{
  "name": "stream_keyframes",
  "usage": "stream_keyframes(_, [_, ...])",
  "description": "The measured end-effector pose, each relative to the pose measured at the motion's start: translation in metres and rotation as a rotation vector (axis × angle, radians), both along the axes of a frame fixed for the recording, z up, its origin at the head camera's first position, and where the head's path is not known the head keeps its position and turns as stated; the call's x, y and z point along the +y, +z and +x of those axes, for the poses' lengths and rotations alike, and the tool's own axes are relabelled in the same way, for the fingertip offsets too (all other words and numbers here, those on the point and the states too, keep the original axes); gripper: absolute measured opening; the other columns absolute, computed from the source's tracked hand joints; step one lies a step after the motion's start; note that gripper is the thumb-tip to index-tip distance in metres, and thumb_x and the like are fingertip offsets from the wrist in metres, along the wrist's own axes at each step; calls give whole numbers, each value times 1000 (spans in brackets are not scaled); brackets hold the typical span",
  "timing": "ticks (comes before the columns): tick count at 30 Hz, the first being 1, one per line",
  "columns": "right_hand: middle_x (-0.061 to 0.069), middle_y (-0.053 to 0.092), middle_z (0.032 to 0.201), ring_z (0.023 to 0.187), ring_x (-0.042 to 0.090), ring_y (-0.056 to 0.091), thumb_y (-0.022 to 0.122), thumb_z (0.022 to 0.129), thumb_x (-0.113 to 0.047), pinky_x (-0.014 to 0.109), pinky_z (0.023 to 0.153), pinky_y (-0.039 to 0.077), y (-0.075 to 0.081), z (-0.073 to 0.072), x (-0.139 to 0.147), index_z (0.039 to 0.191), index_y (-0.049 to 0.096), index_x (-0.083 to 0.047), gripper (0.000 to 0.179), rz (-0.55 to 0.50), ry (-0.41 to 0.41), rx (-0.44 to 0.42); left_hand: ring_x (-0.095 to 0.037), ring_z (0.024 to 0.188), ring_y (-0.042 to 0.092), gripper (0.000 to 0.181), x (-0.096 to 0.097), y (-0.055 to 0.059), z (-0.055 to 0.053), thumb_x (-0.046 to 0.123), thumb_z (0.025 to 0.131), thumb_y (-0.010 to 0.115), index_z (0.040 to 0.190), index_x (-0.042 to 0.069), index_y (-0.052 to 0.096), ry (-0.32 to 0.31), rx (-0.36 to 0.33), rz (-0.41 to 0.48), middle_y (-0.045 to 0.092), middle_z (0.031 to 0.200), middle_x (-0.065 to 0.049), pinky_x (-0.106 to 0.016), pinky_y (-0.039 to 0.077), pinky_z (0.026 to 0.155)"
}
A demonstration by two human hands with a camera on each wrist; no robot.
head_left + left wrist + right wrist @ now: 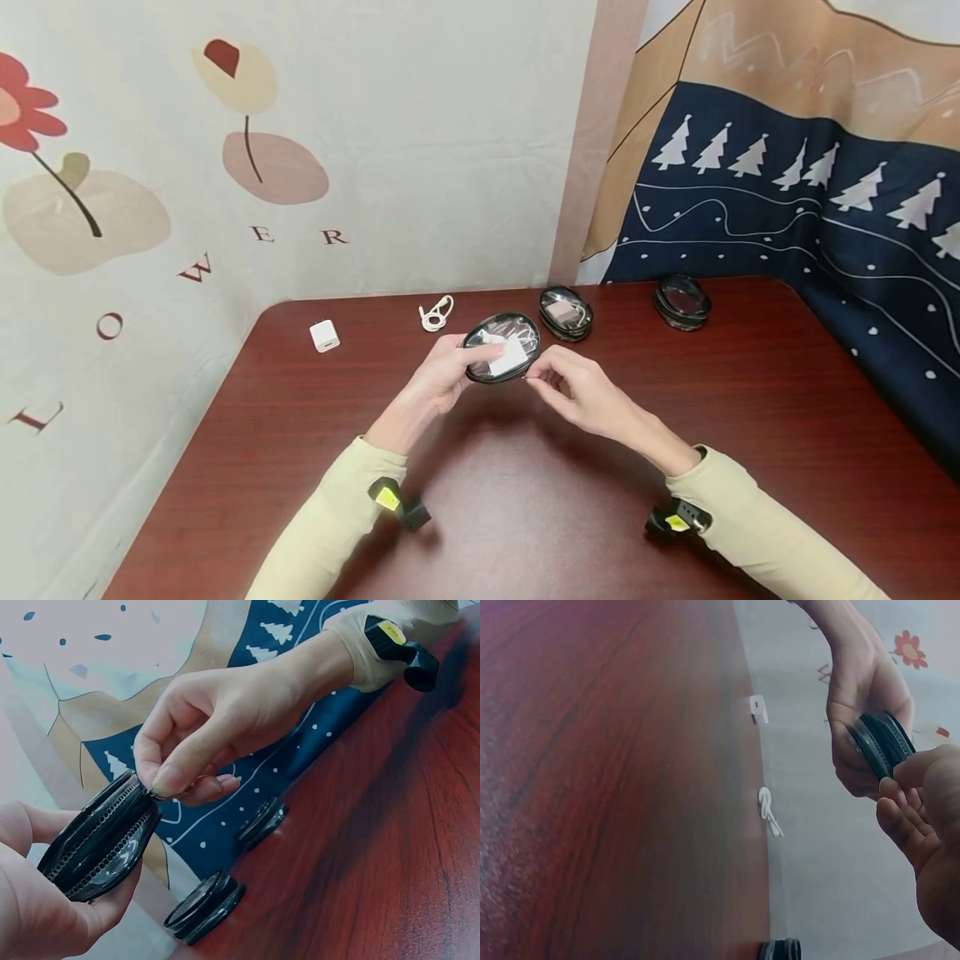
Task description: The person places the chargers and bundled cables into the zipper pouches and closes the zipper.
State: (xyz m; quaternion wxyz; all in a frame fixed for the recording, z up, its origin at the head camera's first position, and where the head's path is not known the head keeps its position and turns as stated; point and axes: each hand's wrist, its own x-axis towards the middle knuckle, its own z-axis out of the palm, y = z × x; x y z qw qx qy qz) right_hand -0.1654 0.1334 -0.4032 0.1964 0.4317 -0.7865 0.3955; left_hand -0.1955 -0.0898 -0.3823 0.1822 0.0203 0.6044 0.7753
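Near the middle of the head view, the person's left hand (442, 372) grips an oval clear-faced pouch (517, 337), its thumb laid across the window, and through the plastic I can make out a white item (512, 358) and something thin and pale beside it. The right hand (581, 387), just right of centre, pinches a small dark tab at the pouch's lower right edge between thumb and fingertip. From the left wrist, two rows of zipper teeth (112, 819) show along the black rim; whether the seam is fully closed I can't tell. Just beyond the pouch, up and to the right, a second pouch (566, 315) lies on the table with pale things inside, and farther toward the right a third pouch (682, 302) sits near the back edge. Above the left hand lies a coiled white cable (435, 314); well over to the left is a white charger (325, 336). All of it rests on a reddish-brown table (525, 517), with a flower-printed cloth (450, 150) hanging behind and a navy tree-patterned one (742, 208) at upper right.
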Motion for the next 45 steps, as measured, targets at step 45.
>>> stream_keyframes(45, [-2,63,91,80,11,57,76,83,10,26,64,51,19,-12,8,101,68,-9,27,-49,-57,7,-13,71,65,20,-9,7,15,2,76,80,94,3,74,-193,106,-191,72,78,-2,-27,54,70])
